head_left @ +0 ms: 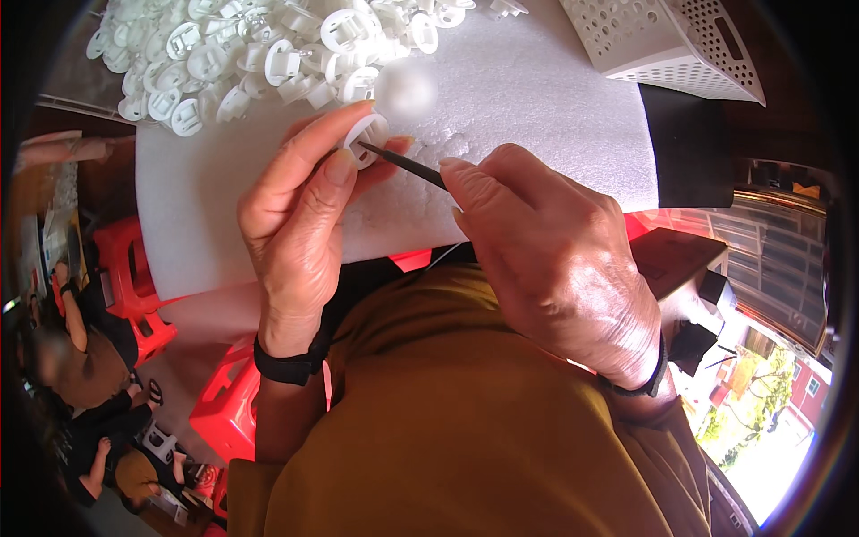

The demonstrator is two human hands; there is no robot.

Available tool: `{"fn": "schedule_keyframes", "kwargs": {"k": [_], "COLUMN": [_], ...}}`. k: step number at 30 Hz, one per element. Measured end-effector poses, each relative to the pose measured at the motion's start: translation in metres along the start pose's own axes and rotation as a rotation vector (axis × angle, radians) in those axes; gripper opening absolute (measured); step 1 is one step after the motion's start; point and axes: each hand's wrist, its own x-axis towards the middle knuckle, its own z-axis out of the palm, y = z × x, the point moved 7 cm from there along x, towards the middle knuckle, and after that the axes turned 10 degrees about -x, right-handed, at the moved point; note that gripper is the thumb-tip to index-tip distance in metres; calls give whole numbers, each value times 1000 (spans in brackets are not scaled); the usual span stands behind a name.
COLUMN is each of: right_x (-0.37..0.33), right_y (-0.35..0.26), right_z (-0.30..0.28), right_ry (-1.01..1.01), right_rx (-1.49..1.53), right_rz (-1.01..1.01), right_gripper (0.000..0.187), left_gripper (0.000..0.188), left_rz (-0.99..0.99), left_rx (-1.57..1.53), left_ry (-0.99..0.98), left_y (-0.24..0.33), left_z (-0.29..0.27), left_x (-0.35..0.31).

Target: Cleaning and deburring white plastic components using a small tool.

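Observation:
Between the thumb and fingers of my left hand (300,210) is a round white plastic part (365,141) with slots in its face. My right hand (555,242) is closed around a thin dark pointed tool (407,166), whose exact kind I cannot make out. Its tip touches the face of the white part. The tool's handle is hidden inside my right hand. Just beyond my hands, a heap of similar white plastic parts (277,58) lies at the far left of the table.
White foam sheeting (537,116) covers the table. A white perforated basket (662,45) stands at the far right. Red plastic stools (224,403) are to the left, below table height. Other people (98,367) sit at the far left. A brown box (676,259) is at the right.

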Motion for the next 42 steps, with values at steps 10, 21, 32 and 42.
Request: {"fn": "schedule_keyframes", "kwargs": {"k": [10, 21, 32, 42], "right_x": [4, 11, 32, 23], "right_y": [-27, 31, 13, 82], "right_z": [-5, 9, 19, -128], "right_ry": [-142, -183, -112, 545], "right_rx": [-394, 459, 623, 301], "right_rz": [-178, 211, 333, 546], "right_gripper": [30, 18, 22, 11], "left_gripper": [25, 26, 30, 31], "left_rz": [42, -45, -20, -69], "left_rx": [134, 21, 23, 50], "left_ry": [-16, 94, -40, -55], "left_y": [1, -5, 1, 4], "left_z": [3, 0, 5, 7], "left_x": [-1, -3, -5, -9]}}
